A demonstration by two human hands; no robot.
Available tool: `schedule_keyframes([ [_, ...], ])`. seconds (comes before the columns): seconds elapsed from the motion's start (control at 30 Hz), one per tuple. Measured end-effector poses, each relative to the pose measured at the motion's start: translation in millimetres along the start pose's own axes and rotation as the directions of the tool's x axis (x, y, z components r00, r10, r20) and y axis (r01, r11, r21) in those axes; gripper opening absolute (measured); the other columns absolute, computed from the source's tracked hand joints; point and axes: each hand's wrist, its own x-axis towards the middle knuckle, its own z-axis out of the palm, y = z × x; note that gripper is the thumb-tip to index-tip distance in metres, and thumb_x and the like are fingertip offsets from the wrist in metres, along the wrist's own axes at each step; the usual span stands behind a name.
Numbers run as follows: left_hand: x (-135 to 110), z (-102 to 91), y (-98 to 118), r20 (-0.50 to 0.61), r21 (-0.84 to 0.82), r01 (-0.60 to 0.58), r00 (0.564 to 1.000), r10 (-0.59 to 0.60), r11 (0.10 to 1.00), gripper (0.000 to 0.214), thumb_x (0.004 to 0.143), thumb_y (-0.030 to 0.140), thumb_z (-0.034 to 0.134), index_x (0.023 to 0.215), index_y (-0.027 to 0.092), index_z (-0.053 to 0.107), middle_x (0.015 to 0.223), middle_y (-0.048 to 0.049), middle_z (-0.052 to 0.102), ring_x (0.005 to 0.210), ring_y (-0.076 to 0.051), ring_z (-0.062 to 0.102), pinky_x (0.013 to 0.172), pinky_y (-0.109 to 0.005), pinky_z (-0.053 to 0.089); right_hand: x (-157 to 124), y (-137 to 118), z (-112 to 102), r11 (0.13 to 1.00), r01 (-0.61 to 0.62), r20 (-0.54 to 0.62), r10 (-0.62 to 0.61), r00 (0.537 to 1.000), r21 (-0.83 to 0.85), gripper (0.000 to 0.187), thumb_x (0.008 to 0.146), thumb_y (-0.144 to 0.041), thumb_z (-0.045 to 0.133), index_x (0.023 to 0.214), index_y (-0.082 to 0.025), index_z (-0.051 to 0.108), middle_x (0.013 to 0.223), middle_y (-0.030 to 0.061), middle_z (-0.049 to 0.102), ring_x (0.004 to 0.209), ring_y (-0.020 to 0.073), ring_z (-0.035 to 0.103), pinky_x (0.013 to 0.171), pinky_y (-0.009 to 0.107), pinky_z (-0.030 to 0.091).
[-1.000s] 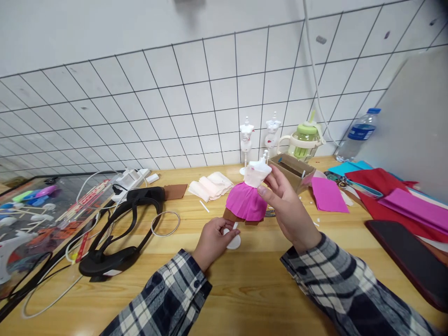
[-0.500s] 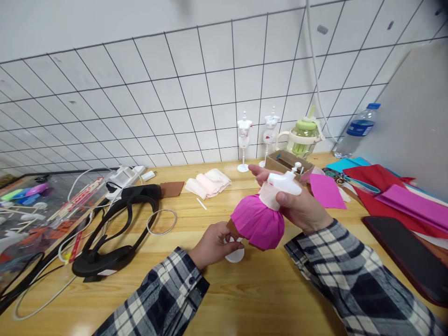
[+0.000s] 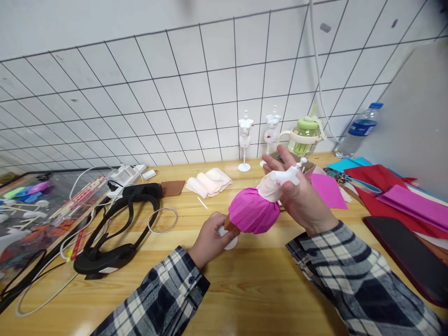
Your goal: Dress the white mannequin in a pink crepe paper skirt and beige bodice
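Note:
A small white dress form (image 3: pixel 284 177) is held tilted over the table, its neck toward the upper right. Pale peach crepe paper wraps its bodice, and below that puffs a pleated magenta paper skirt (image 3: pixel 252 212) with a bit of brown paper (image 3: pixel 231 226) under its hem. My left hand (image 3: pixel 212 238) is closed on the stand end, next to the round white base (image 3: pixel 231 242). At the bust, my right hand (image 3: pixel 303 200) holds the form with the thumb in front; its fingers stretch out behind.
Two more white dress forms (image 3: pixel 245 135) stand by the tiled wall, near a green-lidded cup (image 3: pixel 307 133) and a water bottle (image 3: pixel 360 130). Folded peach paper (image 3: pixel 210 182) and a black headset (image 3: pixel 105 256) lie left. Magenta paper (image 3: pixel 327 190) and a phone (image 3: pixel 402 256) lie right.
The dress form has turned and tipped further over, its skirt rising slightly to the left. My right hand's fingers have spread and lifted behind the bust. The left hand stays at the stand.

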Motion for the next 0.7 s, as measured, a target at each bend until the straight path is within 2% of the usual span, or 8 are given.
schedule_keyframes([
  [0.1,0.0,1.9,-2.2,-0.080,-0.033,0.056,0.995,-0.059,0.998,0.013,0.078,0.030,0.065,0.084,0.019,0.067,0.087,-0.0040,0.067,0.082,-0.020,0.060,0.076,-0.029,0.046,-0.4,9.7,4.9,0.999,-0.036,-0.050,0.034,0.998,-0.035,0.104,0.071,-0.052,0.077,0.152,-0.035,0.015,0.149,0.0111,0.044,0.131,0.0274,0.047,0.107,0.050,0.040],
  [0.23,-1.2,4.9,-4.0,-0.133,-0.068,0.126,0.982,-0.135,0.990,0.012,0.078,0.030,0.063,0.076,0.018,0.061,0.072,0.0003,0.061,0.067,-0.016,0.055,0.062,-0.025,0.041,-4.0,13.7,17.5,0.991,0.069,-0.186,-0.090,0.978,-0.116,0.109,0.073,-0.046,0.077,0.153,-0.036,0.004,0.152,0.0105,0.037,0.133,0.0259,0.046,0.108,0.046,0.042],
  [0.33,-1.0,4.5,-2.1,-0.199,0.017,0.138,0.971,-0.132,0.990,0.009,0.077,0.027,0.063,0.075,0.019,0.060,0.070,0.0011,0.060,0.065,-0.015,0.054,0.060,-0.025,0.038,-5.7,12.8,24.3,0.984,0.073,-0.202,-0.105,0.974,-0.162,0.101,0.077,-0.047,0.073,0.154,-0.034,0.009,0.152,0.0092,0.037,0.136,0.0258,0.043,0.109,0.044,0.041],
  [0.47,-0.1,2.2,1.4,-0.293,0.219,0.106,0.955,-0.038,0.970,0.009,0.080,0.025,0.062,0.072,0.020,0.060,0.070,0.0003,0.063,0.069,-0.017,0.055,0.069,-0.029,0.038,-5.8,13.7,25.3,0.982,0.029,-0.259,-0.078,0.963,-0.188,0.095,0.077,-0.044,0.073,0.152,-0.033,0.017,0.149,0.0095,0.041,0.131,0.0262,0.048,0.109,0.044,0.041],
  [0.6,-0.1,1.5,1.8,-0.301,0.291,0.078,0.954,0.013,0.954,0.011,0.082,0.026,0.062,0.072,0.021,0.060,0.068,0.0004,0.064,0.068,-0.017,0.055,0.076,-0.032,0.039,-5.4,14.4,22.8,0.974,0.040,-0.266,-0.100,0.959,-0.223,0.079,0.082,-0.046,0.068,0.149,-0.032,0.028,0.144,0.0094,0.047,0.130,0.0261,0.049,0.108,0.044,0.043],
  [0.7,-0.6,1.5,1.1,-0.317,0.327,0.070,0.948,0.040,0.942,0.009,0.081,0.024,0.062,0.073,0.022,0.059,0.070,0.0007,0.065,0.070,-0.017,0.056,0.081,-0.034,0.038,-6.0,15.0,22.8,0.960,0.039,-0.274,-0.118,0.955,-0.278,0.082,0.079,-0.048,0.071,0.148,-0.031,0.030,0.144,0.0105,0.047,0.131,0.0274,0.047,0.109,0.048,0.040],
])
